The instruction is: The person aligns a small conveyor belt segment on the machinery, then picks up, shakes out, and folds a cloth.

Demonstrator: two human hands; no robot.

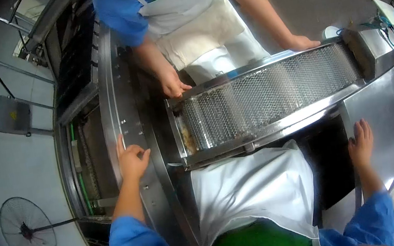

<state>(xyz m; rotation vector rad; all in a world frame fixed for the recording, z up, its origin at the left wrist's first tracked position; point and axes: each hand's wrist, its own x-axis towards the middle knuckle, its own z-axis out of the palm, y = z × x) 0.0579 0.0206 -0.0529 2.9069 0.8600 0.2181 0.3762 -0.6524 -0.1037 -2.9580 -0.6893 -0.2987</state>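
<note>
My left hand [132, 159] rests at the metal edge [111, 100] of the large machine on the left. Its index finger points along that edge and its thumb sticks out, with nothing held. On the right, my right hand [361, 141] lies flat with fingers stretched on a smooth steel panel [386, 112]. Between my arms is a conveyor [274, 93] with a shiny metal mesh belt in a steel frame. Some brownish matter [187, 137] shows at the belt's left end.
Across the conveyor stands a co-worker in a white apron [180, 13], one hand [173, 81] at its left end, the other [303, 42] on the far rail. A wall fan [28, 231] is at the left. Cables [386, 26] hang near a steel box [381, 44] at the right.
</note>
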